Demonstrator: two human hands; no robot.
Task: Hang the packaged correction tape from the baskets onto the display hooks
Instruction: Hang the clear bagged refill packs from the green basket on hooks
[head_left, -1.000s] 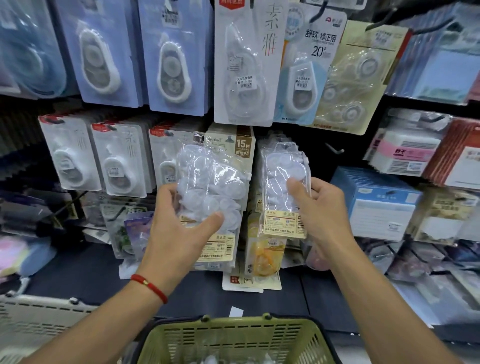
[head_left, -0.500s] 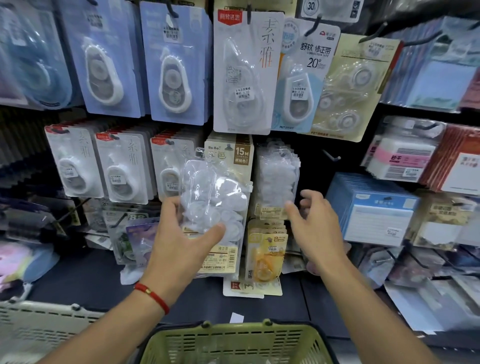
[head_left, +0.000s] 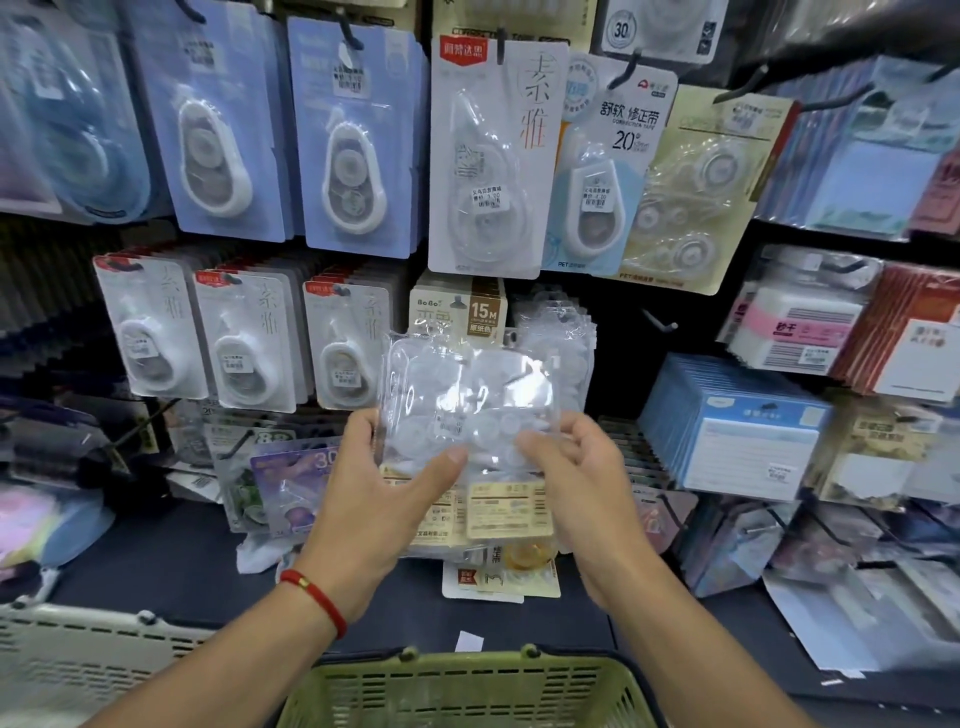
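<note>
Hands share one clear pack (head_left: 467, 410): left hand (head_left: 379, 493) grips its 7 o'clock edge, right hand (head_left: 576, 478) pinches its 4 o'clock edge.

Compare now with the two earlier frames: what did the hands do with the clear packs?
The right hand hung its single pack on the hook, let go, then came left to grip the right edge of the clear packs. The left hand kept gripping them throughout. The green basket stayed below.

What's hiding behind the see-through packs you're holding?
Behind the clear packs: more hanging clear packs, a 15M box, yellow-labelled packets. Their hook is covered.
</note>
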